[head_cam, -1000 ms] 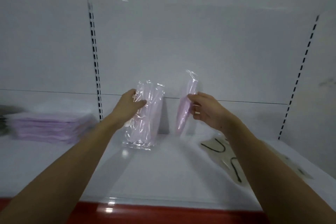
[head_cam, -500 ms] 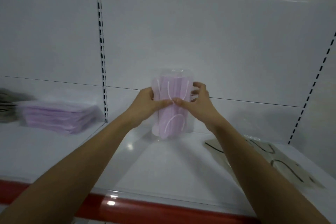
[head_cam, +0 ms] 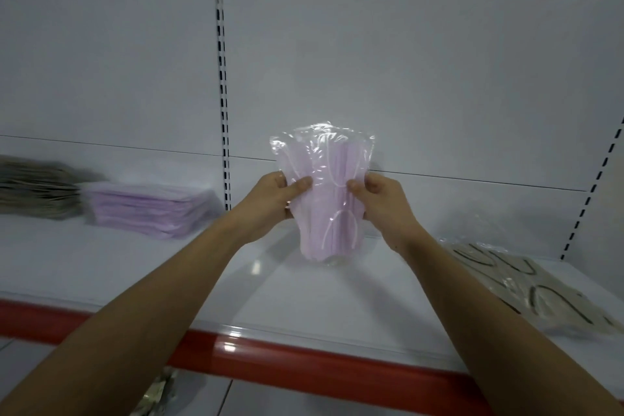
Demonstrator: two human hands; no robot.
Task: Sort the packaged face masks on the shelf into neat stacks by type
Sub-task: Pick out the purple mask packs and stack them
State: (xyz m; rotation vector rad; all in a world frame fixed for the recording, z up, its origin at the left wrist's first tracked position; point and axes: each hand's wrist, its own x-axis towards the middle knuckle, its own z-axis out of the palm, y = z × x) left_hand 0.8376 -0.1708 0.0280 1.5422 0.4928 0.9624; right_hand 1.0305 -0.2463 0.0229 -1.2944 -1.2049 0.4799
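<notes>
White metal shelf (head_cam: 304,294) with a glossy deck and a red front strip is spanning the whole width, backed by a plain white panel carrying a slotted upright (head_cam: 223,105). Both bare forearms are reaching in from the lower corners toward the middle of the deck.

At the far left edge a greyish-tan stack of packaged masks (head_cam: 37,189) is lying flat, blurred. Just beside it to the right, a flat stack of pink-lilac packaged masks (head_cam: 148,209) is sitting squared up near the back of the shelf. At the right end, a loose pile of beige masks with black ear loops in clear wrap (head_cam: 526,287) is lying spread and uneven toward the front edge.

Centre, a bunch of pink-lilac face masks in clear plastic sleeves (head_cam: 324,199) is being held upright above the deck, short ends up and down, the top fanning wider than the bottom. White ear loops are showing through the wrap. Whether the lower end is touching the shelf cannot be told.

Left hand (head_cam: 273,203) is gripping the bunch's left side, thumb across the front, fingers curled behind. Right hand (head_cam: 381,203) is gripping the right side the same way, thumb on the front face. Thumb tips are apart, facing each other across the packs.
</notes>
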